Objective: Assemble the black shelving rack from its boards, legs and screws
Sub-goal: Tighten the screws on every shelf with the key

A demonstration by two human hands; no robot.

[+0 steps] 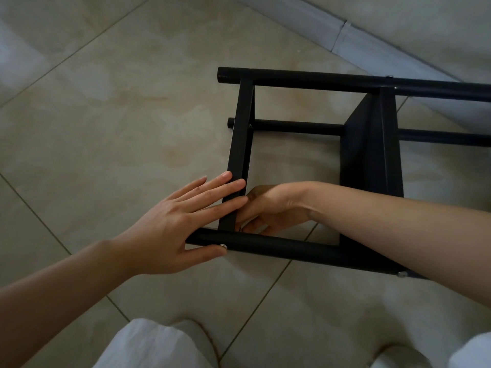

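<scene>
Head view: left hand (170, 227) flat on rack (292, 245)

Rack (369, 144): matte black throughout, boards and round legs alike. Screw heads (402, 274): silver. Floor tiles (111, 110): beige, cloudy tan mottling, dark thin grout lines. Baseboard (345, 38), far right: pale grey. Trousers (156, 346), near edge: white.

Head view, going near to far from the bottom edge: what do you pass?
White trousers → nearest rack leg, left hand resting on its end → middle leg → far leg → grey skirting board.
</scene>
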